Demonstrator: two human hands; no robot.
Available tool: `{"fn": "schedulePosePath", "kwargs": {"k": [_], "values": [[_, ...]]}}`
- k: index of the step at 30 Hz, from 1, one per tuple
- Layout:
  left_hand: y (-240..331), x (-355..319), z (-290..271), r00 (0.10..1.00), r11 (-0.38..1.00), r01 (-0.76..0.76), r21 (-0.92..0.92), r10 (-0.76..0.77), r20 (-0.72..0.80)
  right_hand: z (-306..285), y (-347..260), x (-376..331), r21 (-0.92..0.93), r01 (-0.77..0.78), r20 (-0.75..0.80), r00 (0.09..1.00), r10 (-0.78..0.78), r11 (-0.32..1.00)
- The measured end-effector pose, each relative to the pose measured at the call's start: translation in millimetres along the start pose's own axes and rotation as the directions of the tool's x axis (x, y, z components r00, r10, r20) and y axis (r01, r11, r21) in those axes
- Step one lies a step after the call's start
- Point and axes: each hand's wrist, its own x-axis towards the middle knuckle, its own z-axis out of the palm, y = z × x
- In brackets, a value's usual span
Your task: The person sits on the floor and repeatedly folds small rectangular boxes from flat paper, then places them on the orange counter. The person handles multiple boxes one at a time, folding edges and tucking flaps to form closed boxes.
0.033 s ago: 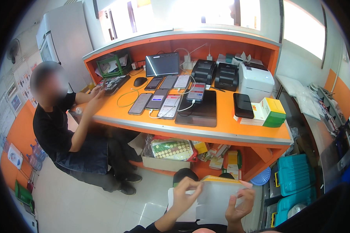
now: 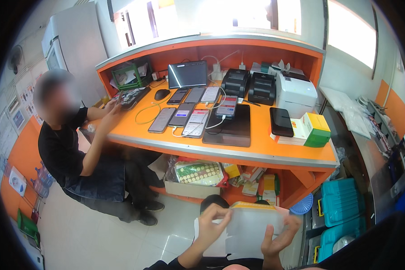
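Over my lap is an opened-out cardboard carton (image 2: 248,227), pale on the side facing me, with a yellow strip along its far edge. My left hand (image 2: 211,227) pinches it near the far left corner, thumb and fingertips together. At the right edge, my right hand (image 2: 279,236) grips it, the thumb upright on the pale face and the fingers bent round a pinkish flap. Another pale panel spreads under my left wrist. The printed side of the carton is mostly hidden.
An orange desk (image 2: 135,127) ahead holds several phones, a laptop (image 2: 187,74), a white printer (image 2: 296,95) and a yellow-green box (image 2: 316,130). At left a seated person (image 2: 60,139) handles a phone. Teal cases (image 2: 342,203) stand at right; an open box (image 2: 191,190) lies under the desk.
My right hand's fingers have shifted outward to the right along the carton's edge, and the far right flap has moved with them. My left hand has barely moved.
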Motion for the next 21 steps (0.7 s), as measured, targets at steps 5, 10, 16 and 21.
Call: {"fn": "schedulePosePath", "kwargs": {"k": [5,10,16,21], "values": [[-26.7,8.2,-13.0,0.987,0.981,0.162,-0.106,-0.162,0.011,14.3,20.6,3.7,0.12,-0.15,0.09,0.986,0.139,0.981],[-43.0,14.7,-3.3,0.976,0.957,0.144,0.25,-0.095,-0.196,32.7,34.3,-3.0,0.036,-0.159,0.421,0.898,0.129,0.987],[-34.4,-4.9,12.4,0.938,0.957,0.291,-0.004,-0.285,0.2,42.3,29.2,-8.9,-0.1,-0.004,0.423,0.905,0.046,0.995],[-35.5,-1.6,21.8,0.879,0.826,0.472,-0.308,-0.414,0.239,43.2,32.1,-8.2,-0.037,0.187,0.52,0.842,-0.14,0.982]]}}
